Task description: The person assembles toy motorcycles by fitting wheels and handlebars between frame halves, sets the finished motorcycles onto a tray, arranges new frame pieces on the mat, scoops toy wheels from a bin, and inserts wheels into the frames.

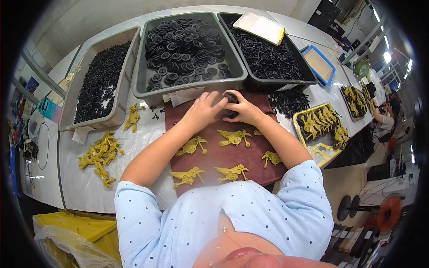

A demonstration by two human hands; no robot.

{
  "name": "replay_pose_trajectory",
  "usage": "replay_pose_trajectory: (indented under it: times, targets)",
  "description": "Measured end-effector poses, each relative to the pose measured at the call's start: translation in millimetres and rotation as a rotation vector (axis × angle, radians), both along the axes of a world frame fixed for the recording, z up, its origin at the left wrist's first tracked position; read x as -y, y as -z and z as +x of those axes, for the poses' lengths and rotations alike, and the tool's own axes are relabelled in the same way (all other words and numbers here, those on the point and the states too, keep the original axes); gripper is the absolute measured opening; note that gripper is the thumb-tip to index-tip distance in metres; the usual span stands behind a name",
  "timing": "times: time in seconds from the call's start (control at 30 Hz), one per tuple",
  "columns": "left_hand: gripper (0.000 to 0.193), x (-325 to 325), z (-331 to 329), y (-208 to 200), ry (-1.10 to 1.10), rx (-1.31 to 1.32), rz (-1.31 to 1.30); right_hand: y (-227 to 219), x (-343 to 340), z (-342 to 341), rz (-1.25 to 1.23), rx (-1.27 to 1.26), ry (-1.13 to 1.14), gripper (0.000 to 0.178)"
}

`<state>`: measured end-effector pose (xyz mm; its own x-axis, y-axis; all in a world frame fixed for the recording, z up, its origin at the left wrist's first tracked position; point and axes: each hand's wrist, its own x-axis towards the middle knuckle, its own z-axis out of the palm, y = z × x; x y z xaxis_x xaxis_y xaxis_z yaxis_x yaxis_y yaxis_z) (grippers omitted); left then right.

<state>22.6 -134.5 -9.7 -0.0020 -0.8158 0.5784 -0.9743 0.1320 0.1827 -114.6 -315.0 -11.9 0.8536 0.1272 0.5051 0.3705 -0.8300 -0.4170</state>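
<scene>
Over the far part of a dark red mat, my two hands meet in front of a big grey bin. My right hand is closed around black wheels, apparently a small stack; how many I cannot tell. Close against them is my left hand, its fingertips blurred by motion, so its grip is unclear. Several yellow frame-like parts lie spaced out on the mat below my forearms, one near my chest and another just under my hands.
Black wheels fill the middle bin. Small black pieces fill the left bin, thin black pieces the right one. Yellow parts are heaped at left; more fill a yellow-rimmed tray at right. A blue-framed tray lies beyond.
</scene>
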Motion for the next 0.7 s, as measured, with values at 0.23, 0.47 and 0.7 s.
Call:
replay_pose_trajectory:
  times: [0.23,0.47,0.7]
  targets:
    - [0.069,-16,8,-27,-0.191,0.033,0.160,-49,5,-11,-0.036,-0.256,0.026,0.056]
    - [0.034,-12,50,-79,-0.277,-0.074,-0.254,-105,16,17,0.248,-0.023,0.095,0.024]
    - [0.083,25,228,-66,-0.986,-0.509,0.310,-107,47,193,0.803,-0.441,0.545,0.054]
